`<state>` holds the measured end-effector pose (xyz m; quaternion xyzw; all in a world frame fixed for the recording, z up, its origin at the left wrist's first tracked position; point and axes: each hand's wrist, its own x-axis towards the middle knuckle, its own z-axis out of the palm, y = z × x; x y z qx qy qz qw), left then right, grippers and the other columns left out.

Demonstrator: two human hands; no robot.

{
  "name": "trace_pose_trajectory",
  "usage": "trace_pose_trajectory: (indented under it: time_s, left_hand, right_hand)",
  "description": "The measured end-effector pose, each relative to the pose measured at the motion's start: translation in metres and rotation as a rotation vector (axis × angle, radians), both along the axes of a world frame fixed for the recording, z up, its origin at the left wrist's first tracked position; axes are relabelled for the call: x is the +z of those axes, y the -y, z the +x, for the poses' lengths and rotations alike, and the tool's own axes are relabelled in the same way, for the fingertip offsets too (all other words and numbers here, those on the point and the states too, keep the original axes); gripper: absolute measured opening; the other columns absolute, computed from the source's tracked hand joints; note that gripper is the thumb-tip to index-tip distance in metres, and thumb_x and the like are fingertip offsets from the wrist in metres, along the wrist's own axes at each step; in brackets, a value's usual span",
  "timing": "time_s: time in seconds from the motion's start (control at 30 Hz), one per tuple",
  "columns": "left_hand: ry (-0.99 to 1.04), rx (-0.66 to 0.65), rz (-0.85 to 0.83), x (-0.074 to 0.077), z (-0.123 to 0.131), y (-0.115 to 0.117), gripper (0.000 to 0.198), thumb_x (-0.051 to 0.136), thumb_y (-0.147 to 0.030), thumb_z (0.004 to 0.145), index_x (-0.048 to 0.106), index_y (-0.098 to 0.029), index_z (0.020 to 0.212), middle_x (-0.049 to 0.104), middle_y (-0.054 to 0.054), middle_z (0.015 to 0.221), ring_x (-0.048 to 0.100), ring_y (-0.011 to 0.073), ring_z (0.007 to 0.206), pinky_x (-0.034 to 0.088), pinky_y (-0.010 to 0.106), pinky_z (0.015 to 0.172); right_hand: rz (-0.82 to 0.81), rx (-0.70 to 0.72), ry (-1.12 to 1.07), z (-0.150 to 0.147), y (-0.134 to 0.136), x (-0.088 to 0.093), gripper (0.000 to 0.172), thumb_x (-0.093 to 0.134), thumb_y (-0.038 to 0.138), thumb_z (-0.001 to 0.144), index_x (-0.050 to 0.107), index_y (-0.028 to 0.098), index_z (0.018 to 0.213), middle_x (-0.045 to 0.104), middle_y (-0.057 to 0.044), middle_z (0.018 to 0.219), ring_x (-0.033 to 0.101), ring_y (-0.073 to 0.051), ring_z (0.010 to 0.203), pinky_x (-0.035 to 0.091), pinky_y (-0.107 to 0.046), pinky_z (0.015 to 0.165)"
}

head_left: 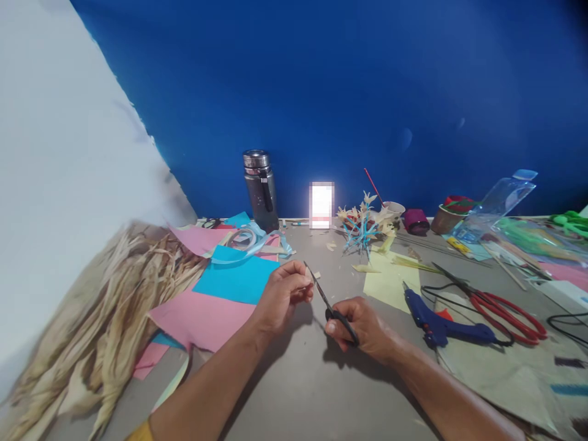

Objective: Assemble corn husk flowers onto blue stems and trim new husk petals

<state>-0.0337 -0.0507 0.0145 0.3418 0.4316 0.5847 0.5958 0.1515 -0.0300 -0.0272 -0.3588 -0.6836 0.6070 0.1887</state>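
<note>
My right hand (361, 327) is closed round the black handles of a small pair of scissors (325, 298), whose blades point up and to the left. The tip of the blades reaches the fingers of my left hand (287, 291). Those fingers are pinched together on a small pale piece (316, 275), perhaps a bit of dried husk, that shows beside the blades; most of it is hidden. Both hands are above the grey table (294, 392). Sheets of blue paper (236, 275) and pink paper (206, 318) lie just left of my left hand.
Dried corn husks (124, 294) are heaped at the left. A steel flask (261, 193), a lit screen (321, 205) and husk flowers (362, 226) stand at the back. To the right lie a blue glue gun (445, 324), red-handled scissors (509, 315) and a plastic bottle (498, 205).
</note>
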Motion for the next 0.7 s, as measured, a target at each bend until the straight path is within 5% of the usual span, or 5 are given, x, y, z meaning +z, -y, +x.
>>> trace_pose_trajectory:
  time_s: [0.27, 0.4, 0.7]
  left_hand:
    - [0.051, -0.045, -0.018, -0.0044, -0.0024, -0.0030, 0.014, 0.072, -0.019, 0.065, 0.058, -0.018, 0.067, 0.055, -0.002, 0.058, 0.051, 0.0098, 0.052, 0.039, 0.024, 0.056]
    - [0.141, -0.045, -0.026, -0.0080, -0.0010, -0.0051, 0.020, 0.078, -0.020, 0.065, 0.059, -0.017, 0.068, 0.055, -0.003, 0.059, 0.049, 0.0088, 0.053, 0.039, 0.023, 0.054]
    - [0.184, -0.029, -0.038, -0.0099, 0.0002, -0.0034, 0.020, 0.078, -0.020, 0.067, 0.058, -0.016, 0.068, 0.059, 0.000, 0.067, 0.051, 0.0085, 0.057, 0.040, 0.022, 0.054]
  right_hand:
    - [0.072, -0.130, -0.100, 0.0027, -0.0037, 0.0014, 0.065, 0.058, 0.078, 0.075, 0.061, 0.015, 0.059, 0.055, -0.002, 0.055, 0.039, -0.010, 0.051, 0.026, -0.024, 0.049]
    - [0.016, -0.054, -0.170, 0.0045, -0.0030, 0.0029, 0.065, 0.057, 0.078, 0.077, 0.065, 0.014, 0.071, 0.060, -0.004, 0.061, 0.041, -0.010, 0.052, 0.027, -0.024, 0.048]
    - [0.076, 0.044, -0.097, 0.0010, 0.0002, 0.0081, 0.067, 0.056, 0.080, 0.076, 0.062, 0.014, 0.062, 0.058, -0.003, 0.058, 0.045, -0.010, 0.052, 0.030, -0.024, 0.050]
